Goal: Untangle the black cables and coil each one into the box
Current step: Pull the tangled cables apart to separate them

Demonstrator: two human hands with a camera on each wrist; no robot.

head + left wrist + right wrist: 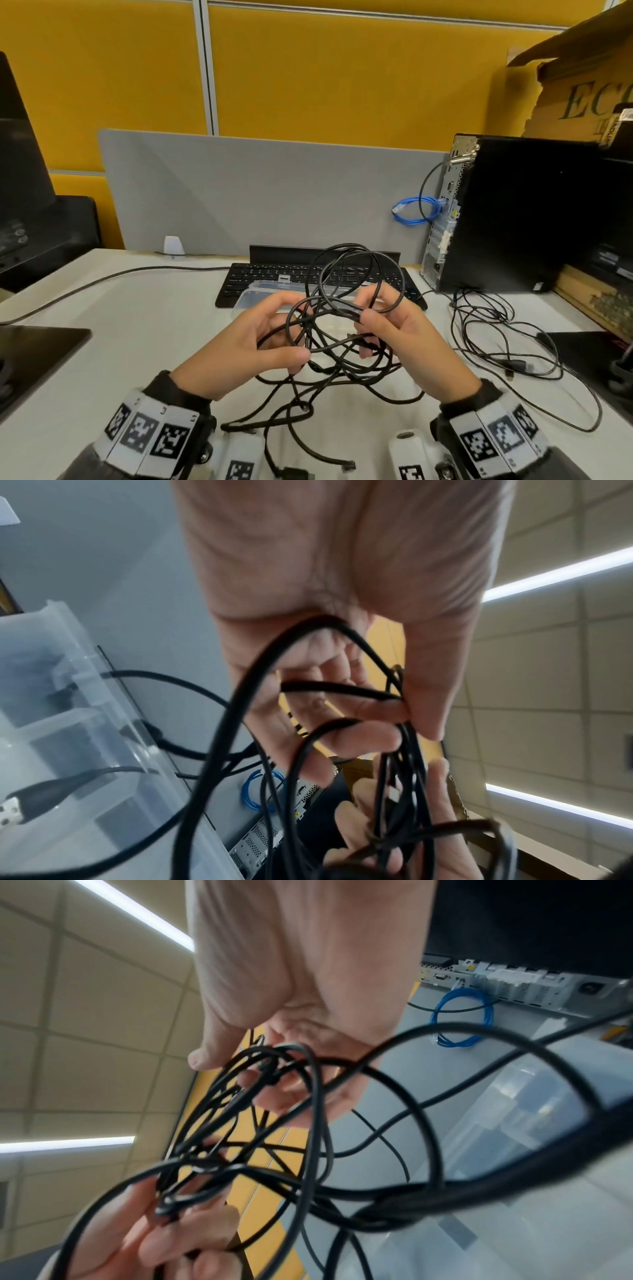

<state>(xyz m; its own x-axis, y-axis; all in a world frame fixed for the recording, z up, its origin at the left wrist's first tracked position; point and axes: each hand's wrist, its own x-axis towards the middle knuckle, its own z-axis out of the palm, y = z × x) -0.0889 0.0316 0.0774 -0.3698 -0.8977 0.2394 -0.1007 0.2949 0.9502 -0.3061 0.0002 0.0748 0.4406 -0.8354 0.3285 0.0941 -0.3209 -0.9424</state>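
I hold the tangle of black cables [337, 329] up above the white desk [144, 329], between both my hands. My left hand [246, 346] has its fingers curled around several strands on the left side of the knot, and from the left wrist view I see strands pinched between thumb and fingertips [373, 707]. My right hand [407, 339] grips the right side of the bundle, its fingers [284, 1096] hooked through a cluster of loops. A wide loop rises above my hands toward the far side, and loose ends hang down to the desk near me, one ending in a plug [294, 474] at the near edge.

The clear plastic box [260, 291] sits just beyond my hands, resting partly on the near edge of the black keyboard [270, 274]. I cannot tell whether any cable lies inside it.

To the right, a further spread of thin black cable [507, 339] lies loose on the desk. Beyond it stands a black computer tower [513, 212] with a coiled blue cable [416, 210] at its rear. A grey divider [239, 192] stands across the far side of the desk.
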